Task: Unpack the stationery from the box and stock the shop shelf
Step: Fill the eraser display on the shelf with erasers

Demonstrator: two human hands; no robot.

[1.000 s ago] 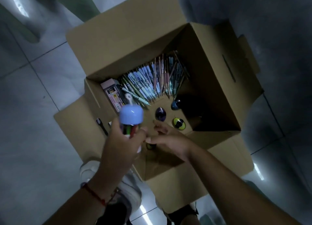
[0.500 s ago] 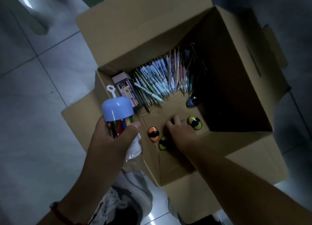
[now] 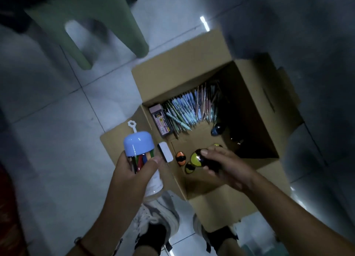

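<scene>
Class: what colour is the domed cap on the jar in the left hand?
Light blue cap, head view.

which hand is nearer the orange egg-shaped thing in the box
Right. The right hand holds a yellow egg-shaped item just beside the orange one; the left hand grips the blue-capped tube outside the box wall.

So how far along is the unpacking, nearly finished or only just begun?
Early on, by the look of it. The cardboard box stands open. In hand: the left hand grips a blue-capped tub of crayons, and the right hand holds a yellow-and-black oval item. Left: a row of pens, a pink packet and more oval items like the orange one. No shelf is in view.
</scene>
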